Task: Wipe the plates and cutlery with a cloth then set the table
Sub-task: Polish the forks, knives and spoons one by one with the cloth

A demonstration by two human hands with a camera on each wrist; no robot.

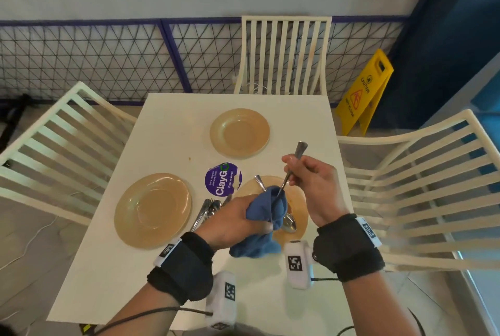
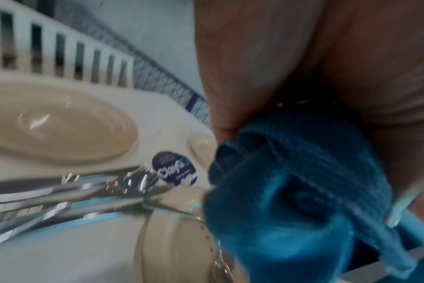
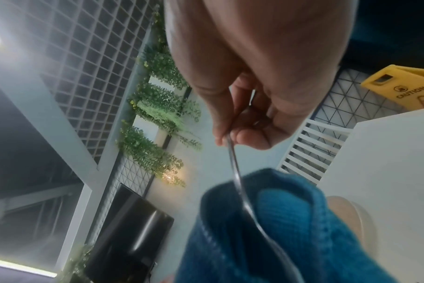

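Left grip: left hand (image 1: 232,218) clenches the bunched blue cloth (image 1: 266,211), thumb and fingers wrapped round it, above the near plate.
Right grip: right hand (image 1: 311,181) pinches the handle of a utensil (image 1: 290,170) between thumb and curled fingers; the handle end points up and away, the shaft slants down into the cloth.
Table: white square table (image 1: 173,124), its far edge against one chair (image 1: 285,56), its left and right edges each faced by a slatted chair; bare top runs along the far-left corner and along the near edge under the wrists.
Left plate: tan plate (image 1: 153,209) near the left edge, well apart from both hands.
Near plate: tan plate (image 1: 299,200) just under the hands, mostly covered by cloth and left hand; a spoon (image 1: 289,223) lies on it, its bowl showing below the cloth, its handle tip showing beyond it.
Far plate: smaller tan plate (image 1: 239,132) toward the far edge, apart from the grips.
Sticker: purple round sticker (image 1: 223,180) on the table between the three plates.
Loose cutlery: a bundle of cutlery (image 1: 207,211) lies between the left plate and the near plate, just beside the left hand.
Floor sign: yellow caution sign (image 1: 365,92) stands beyond the far-right corner.
Hidden: the working end of the held utensil is buried in the cloth, so its kind cannot be told; the left wrist view is blurred, and the pieces in the bundle cannot be counted.
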